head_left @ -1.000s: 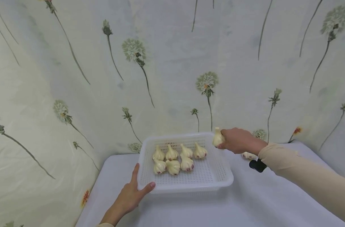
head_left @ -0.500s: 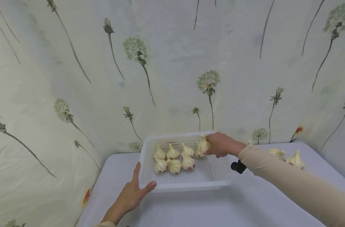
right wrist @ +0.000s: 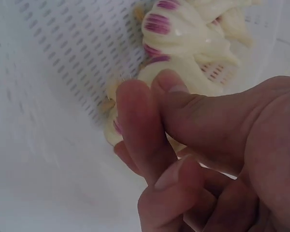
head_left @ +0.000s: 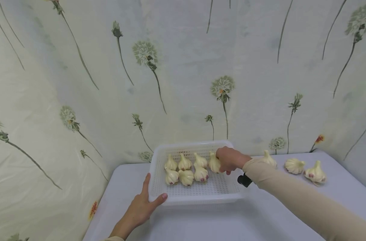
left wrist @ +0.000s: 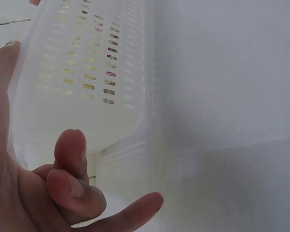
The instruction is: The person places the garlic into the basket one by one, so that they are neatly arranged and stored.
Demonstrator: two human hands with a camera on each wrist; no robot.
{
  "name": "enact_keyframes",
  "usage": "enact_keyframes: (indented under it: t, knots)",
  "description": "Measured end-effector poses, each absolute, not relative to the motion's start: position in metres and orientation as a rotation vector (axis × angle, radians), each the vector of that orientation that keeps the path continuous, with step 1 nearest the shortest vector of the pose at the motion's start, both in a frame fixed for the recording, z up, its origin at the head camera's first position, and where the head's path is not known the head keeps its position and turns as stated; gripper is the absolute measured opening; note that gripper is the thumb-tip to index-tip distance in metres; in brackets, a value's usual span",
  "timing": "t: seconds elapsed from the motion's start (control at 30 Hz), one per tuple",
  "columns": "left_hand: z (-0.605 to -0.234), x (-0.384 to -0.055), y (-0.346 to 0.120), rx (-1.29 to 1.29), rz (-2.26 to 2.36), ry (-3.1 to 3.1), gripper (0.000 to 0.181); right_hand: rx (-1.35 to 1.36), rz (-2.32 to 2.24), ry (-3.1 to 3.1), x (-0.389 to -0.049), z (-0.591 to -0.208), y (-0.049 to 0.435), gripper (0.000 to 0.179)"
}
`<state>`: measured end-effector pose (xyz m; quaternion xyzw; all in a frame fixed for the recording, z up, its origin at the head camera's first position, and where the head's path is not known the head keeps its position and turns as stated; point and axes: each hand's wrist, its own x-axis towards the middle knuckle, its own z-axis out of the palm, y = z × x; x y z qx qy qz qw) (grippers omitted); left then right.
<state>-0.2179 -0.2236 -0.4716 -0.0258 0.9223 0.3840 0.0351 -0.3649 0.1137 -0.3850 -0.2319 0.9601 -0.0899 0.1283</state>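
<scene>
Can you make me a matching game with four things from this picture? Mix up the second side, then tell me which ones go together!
Things:
1. basket
2. left hand
3. right sleeve
4. rightmost garlic bulb

Where or what:
A. beige
B. on the table, to the right of the basket
C. white and full of small holes
D. touching the basket's left end

Right pairs: 1-C, 2-D, 3-A, 4-B
</scene>
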Motion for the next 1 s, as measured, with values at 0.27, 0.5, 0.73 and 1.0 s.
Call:
enact_keyframes:
  t: [0.27, 0.5, 0.73, 1.0]
  knots:
    - [-0.474, -0.218, -0.224, -0.079, 1.192, 2.836, 0.110, -0.647, -0.207, 2.783, -0.365, -0.394, 0.106, 0.030]
    - [-0.473, -0.218, -0.224, -0.072, 1.190, 2.830, 0.111, -0.591, -0.166, 2.798, -0.369, -0.410, 0.106, 0.035]
    - [-0.472, -0.217, -0.224, -0.062, 1.195, 2.829, 0.112, -0.592, -0.079, 2.829, -0.370, -0.419, 0.105, 0.041]
    - [-0.470, -0.217, -0.223, -0.072, 1.190, 2.829, 0.112, -0.605, -0.056, 2.862, -0.373, -0.422, 0.104, 0.043]
